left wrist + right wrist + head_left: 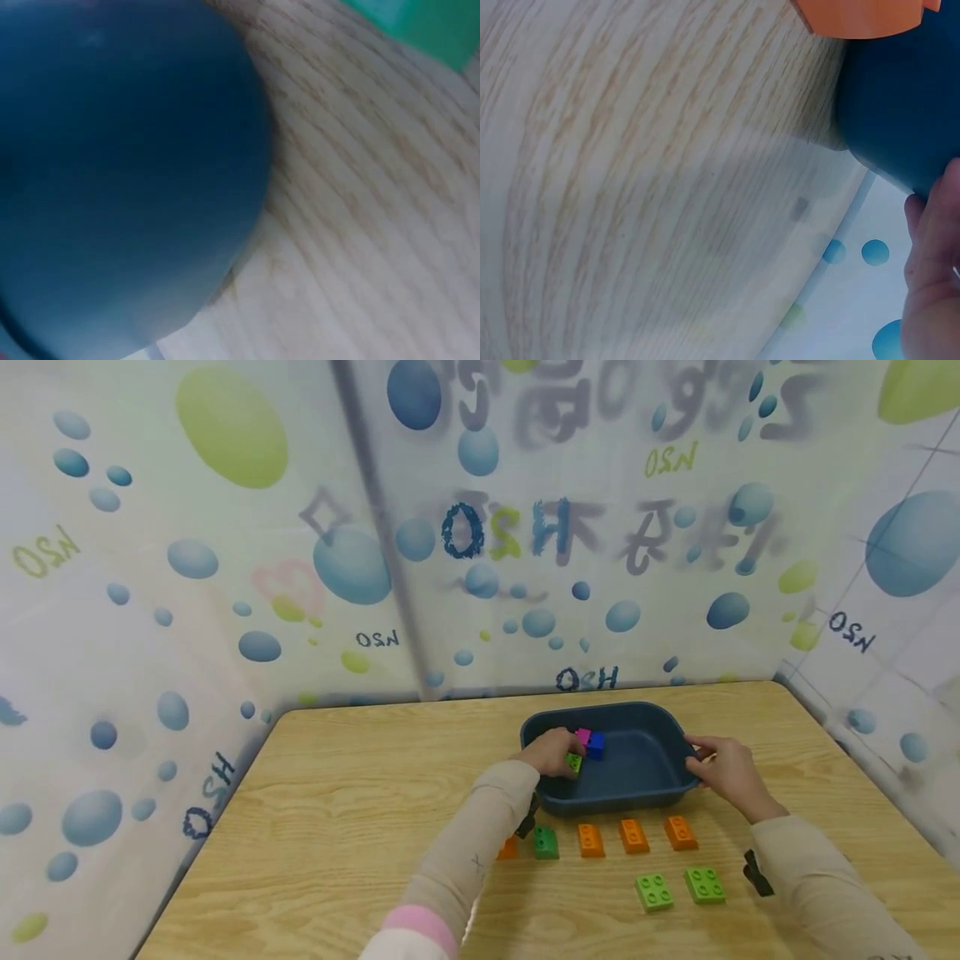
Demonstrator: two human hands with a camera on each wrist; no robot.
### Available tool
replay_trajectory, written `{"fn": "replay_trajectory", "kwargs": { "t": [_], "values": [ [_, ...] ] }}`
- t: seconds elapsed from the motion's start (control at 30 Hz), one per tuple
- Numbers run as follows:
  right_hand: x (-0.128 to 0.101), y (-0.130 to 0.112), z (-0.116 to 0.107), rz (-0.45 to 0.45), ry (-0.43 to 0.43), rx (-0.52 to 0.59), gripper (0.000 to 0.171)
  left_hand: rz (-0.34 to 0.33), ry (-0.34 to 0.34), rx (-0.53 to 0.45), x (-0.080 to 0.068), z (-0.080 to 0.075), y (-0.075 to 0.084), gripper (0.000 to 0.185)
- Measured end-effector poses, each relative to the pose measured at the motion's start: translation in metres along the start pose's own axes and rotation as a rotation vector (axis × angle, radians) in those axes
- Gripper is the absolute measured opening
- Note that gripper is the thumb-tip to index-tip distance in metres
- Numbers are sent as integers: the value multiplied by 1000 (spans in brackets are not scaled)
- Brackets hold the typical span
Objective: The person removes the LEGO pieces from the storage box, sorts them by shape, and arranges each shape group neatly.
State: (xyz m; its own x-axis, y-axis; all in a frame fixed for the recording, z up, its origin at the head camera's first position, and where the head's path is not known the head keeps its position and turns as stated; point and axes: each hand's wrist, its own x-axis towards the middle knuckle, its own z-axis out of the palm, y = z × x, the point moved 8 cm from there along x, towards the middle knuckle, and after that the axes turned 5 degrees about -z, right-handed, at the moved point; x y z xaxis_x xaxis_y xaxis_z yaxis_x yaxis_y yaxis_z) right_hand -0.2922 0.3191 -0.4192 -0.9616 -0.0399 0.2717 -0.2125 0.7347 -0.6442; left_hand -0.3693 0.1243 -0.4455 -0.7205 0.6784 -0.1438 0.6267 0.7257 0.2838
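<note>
From the head view, a blue tub stood on the bench holding a pink brick, a blue brick and a green brick. The left hand reached into the tub, its fingers curled round the green brick, beside the other two. The right hand gripped the tub's right rim. Orange and green bricks lay in rows on the bench before the tub.

The left wrist view showed only the tub's blurred wall on the bench; no fingers visible.

In the right wrist view, fingers pressed the tub's outer wall.
</note>
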Motion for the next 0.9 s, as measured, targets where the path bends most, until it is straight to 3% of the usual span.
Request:
{"fn": "replay_trajectory", "kwargs": {
  "t": [0.4, 0.7, 0.9],
  "values": [
    [-1, -1, 0, 3, -7, -5, 39, -57, -33, -27, 2, 7, 0, 36],
    [0, 1, 3, 0, -9, -8, 39, -1, -9, -124, -7, -3, 4, 35],
    [1, 1, 2, 6, -15, -13, 39, 53, 5, -158, -16, -14, 15, 37]
  ]
}}
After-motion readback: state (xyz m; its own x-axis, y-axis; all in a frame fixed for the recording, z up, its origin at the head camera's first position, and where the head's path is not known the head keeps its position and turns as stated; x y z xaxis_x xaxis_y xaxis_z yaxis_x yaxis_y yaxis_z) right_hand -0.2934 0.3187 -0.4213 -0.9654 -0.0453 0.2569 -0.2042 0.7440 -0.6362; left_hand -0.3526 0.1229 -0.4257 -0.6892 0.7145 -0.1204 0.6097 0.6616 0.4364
